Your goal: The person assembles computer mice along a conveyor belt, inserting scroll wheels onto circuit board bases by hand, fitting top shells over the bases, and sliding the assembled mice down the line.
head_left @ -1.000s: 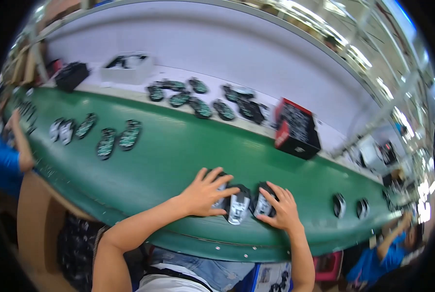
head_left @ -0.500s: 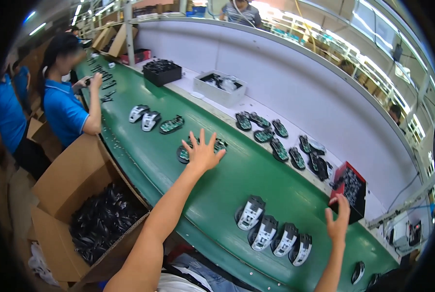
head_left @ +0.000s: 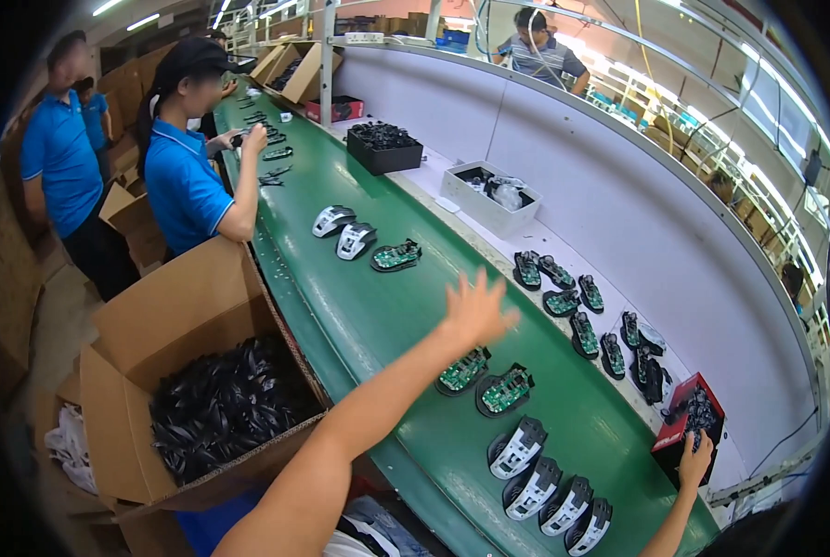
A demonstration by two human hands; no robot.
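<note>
My left hand (head_left: 478, 314), slightly blurred, is open with fingers spread above the green belt. It holds nothing. Just on the near side of it lie two mouse bases with green circuit boards, one partly behind my forearm (head_left: 461, 371) and the other fully visible (head_left: 505, 390). My right hand (head_left: 695, 458) reaches into a red and black box (head_left: 672, 429) of small dark parts (head_left: 700, 413). Its fingers look apart at the parts, and I see nothing held. Several silver-and-black mouse assemblies (head_left: 517, 447) stand in a row on the belt nearby.
Farther up lie two silver mouse assemblies (head_left: 356, 241) and another board-fitted base (head_left: 396, 255). More bases (head_left: 561, 303) line the white ledge, beside a grey box (head_left: 492, 200) and a black box (head_left: 383, 148). A carton of black parts (head_left: 220, 408) stands left, near a co-worker (head_left: 181, 167).
The view has shifted. Two board-fitted bases have slid along the belt toward the silver row, and my left hand has come off them. My right hand has moved into the red and black box.
</note>
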